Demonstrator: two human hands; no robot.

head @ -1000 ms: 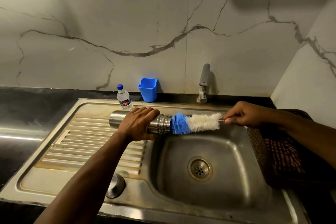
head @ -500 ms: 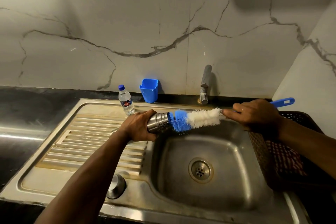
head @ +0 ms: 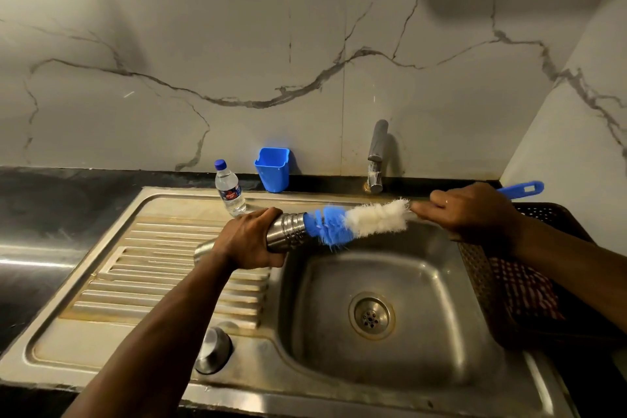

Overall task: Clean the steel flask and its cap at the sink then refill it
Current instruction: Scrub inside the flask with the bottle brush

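My left hand grips the steel flask sideways over the left rim of the sink basin, its ribbed mouth pointing right. A bottle brush with blue and white bristles has its blue tip at the flask's mouth. My right hand grips the brush's blue handle, whose end sticks out behind the hand. The steel cap lies on the sink's front ledge near the drainboard. The tap stands at the back wall, with no water running.
A small plastic water bottle and a blue plastic holder stand at the back of the sink. A dark perforated basket with a checked cloth sits at the right. Black countertop lies to the left.
The flask has tilted so its mouth points up and to the right. My right hand has drawn back to the right, showing the brush's blue handle end. The brush tip stays at the mouth.
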